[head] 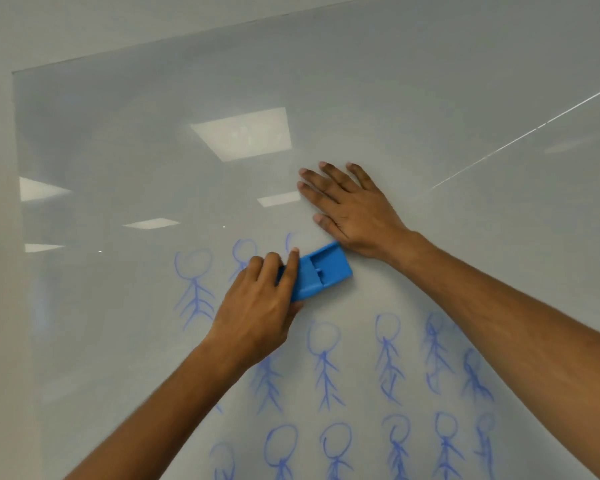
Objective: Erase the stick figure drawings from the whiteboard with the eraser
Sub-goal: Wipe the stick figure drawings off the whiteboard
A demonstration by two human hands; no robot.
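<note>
A left hand (257, 306) is gripping a blue plastic eraser (321, 270) against the glossy whiteboard (153, 150). At its one o'clock, the right hand (350, 209) is pressing flat, fingers spread, holding nothing. Blue stick figures (326, 365) are filling the board below.

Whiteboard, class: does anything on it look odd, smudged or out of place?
Yes. On the whiteboard, the stick figures at right look smeared and doubled, unlike the clean figure at left. The left hand holds the blue eraser; the right hand lies flat.

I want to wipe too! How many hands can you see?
2: left hand holding the eraser, right hand flat on the board just above it.
</note>
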